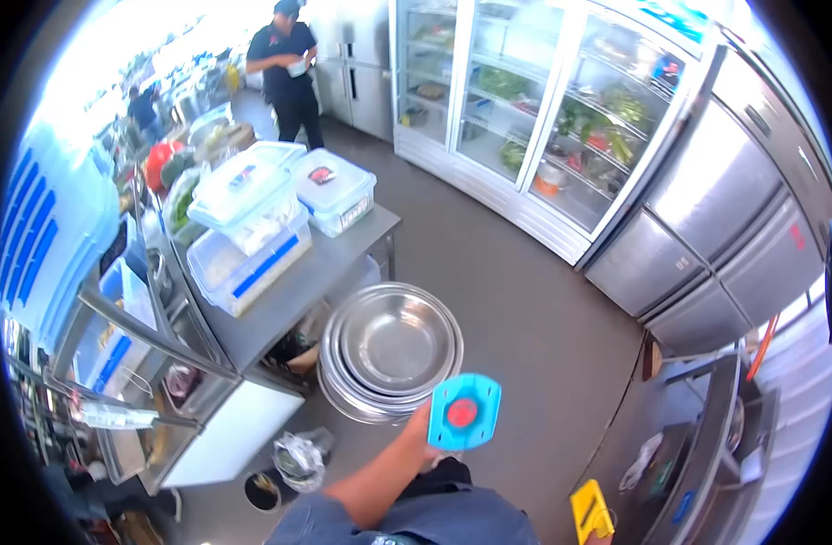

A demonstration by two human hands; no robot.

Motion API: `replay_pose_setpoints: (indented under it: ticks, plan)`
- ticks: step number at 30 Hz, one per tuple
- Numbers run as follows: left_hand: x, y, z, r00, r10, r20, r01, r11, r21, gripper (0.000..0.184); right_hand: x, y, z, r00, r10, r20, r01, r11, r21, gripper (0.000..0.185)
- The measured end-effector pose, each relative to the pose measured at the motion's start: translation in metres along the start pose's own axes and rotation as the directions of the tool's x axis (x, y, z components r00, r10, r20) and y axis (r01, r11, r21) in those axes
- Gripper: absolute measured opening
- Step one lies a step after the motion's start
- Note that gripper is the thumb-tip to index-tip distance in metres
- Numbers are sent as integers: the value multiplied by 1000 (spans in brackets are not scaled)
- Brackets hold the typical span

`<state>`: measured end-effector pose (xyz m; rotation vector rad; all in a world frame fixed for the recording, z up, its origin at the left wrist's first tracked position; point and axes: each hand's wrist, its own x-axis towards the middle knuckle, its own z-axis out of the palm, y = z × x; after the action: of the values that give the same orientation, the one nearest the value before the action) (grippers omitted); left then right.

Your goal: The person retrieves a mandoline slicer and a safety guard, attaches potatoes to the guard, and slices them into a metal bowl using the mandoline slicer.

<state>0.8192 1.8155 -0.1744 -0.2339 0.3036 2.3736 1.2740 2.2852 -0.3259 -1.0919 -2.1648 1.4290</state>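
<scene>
My left hand (422, 434) is closed around the edge of a light-blue plastic piece (482, 427) with a round red centre, held up in front of my body. At the bottom edge of the view, my right hand (601, 540) shows only in part and grips a yellow flat tool (590, 510) with a dark slot. The exact kind of either item is not clear. Just beyond my left hand, a stack of nested steel bowls (398, 349) stands low beside the table.
Lidded clear plastic boxes (338, 191) stand on a steel table (348, 250) to the left. Glass-door fridges (502, 109) with vegetables line the back, and steel cabinets (707, 182) the right. A person (288, 68) in dark clothes stands far back. A plastic bag (299, 461) lies on the floor.
</scene>
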Motion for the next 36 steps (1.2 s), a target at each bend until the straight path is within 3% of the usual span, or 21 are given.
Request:
replay_pose_setpoints:
  ticks: [1, 3, 4, 5, 7, 9, 10, 11, 13, 14, 16, 21, 24, 26, 28, 32, 33, 34, 36]
  plan:
    - [27, 0, 2, 997, -38, 62, 39, 999, -14, 53, 12, -24, -7, 990, 48, -130, -115, 812, -572, 56]
    - [73, 12, 53, 1000, 15, -3, -15, 1000, -13, 53, 83, -59, 4, 923, 361, -133, -379, 795, -473, 65]
    - [100, 20, 71, 995, 44, 91, -42, 999, -23, 52, 113, -69, 18, 888, 438, -141, -449, 760, -470, 63]
    - [126, 30, 86, 980, 67, 185, -62, 998, -30, 52, 143, -79, 30, 875, 465, -137, -471, 746, -471, 61]
    - [179, 43, 94, 985, 88, 151, -90, 996, 5, 52, 202, -95, 60, 863, 491, -117, -482, 733, -479, 58]
    - [227, 54, 99, 983, 159, 93, -160, 987, 0, 50, 265, -107, 86, 867, 492, -85, -467, 739, -487, 55]
    - [242, 62, 112, 962, 273, 14, -273, 959, 76, 48, 296, -111, 100, 867, 494, -69, -460, 740, -490, 54]
    - [261, 70, 106, 959, 284, 0, -283, 957, 67, 48, 328, -116, 112, 869, 491, -57, -452, 741, -497, 53]
    - [294, 82, 98, 914, 360, -185, -356, 933, 54, 44, 397, -121, 138, 878, 477, -23, -422, 753, -504, 51]
    - [313, 90, 106, 907, 382, -175, -379, 924, 54, 44, 432, -128, 152, 881, 474, -13, -416, 760, -500, 50]
    - [335, 97, 145, 817, 519, -252, -521, 851, 62, 41, 508, -144, 177, 889, 458, 19, -392, 780, -487, 48]
    - [394, 138, 184, 732, 651, -201, -651, 755, 77, 38, 684, -209, 261, 916, 390, 89, -324, 854, -406, 47]
    - [423, 174, 184, 677, 721, -152, -731, 683, -16, 44, 770, -279, 334, 946, 261, 191, -168, 900, -401, 45]
    - [451, 204, 161, 625, 760, -179, -768, 639, 37, 44, 820, -314, 397, 959, 83, 270, -14, 969, -249, 43]
    - [477, 237, 141, 560, 784, -268, -799, 597, 79, 43, 863, -352, 451, 945, 3, 326, 41, 991, -128, 41]
    - [539, 319, 120, 608, 733, -305, -773, 634, -19, 41, 903, -442, 556, 948, 139, 285, -101, 985, -142, 44]
    - [550, 333, 118, 611, 727, -312, -772, 634, -35, 41, 909, -460, 574, 926, 152, 345, -160, 987, -6, 41]
    - [565, 354, 121, 677, 668, -309, -714, 698, -52, 39, 926, -487, 601, 899, 135, 417, -210, 968, 137, 38]
    - [599, 390, 115, 746, 617, -251, -631, 775, 29, 43, 941, -540, 652, 879, 149, 453, -261, 945, 196, 39]
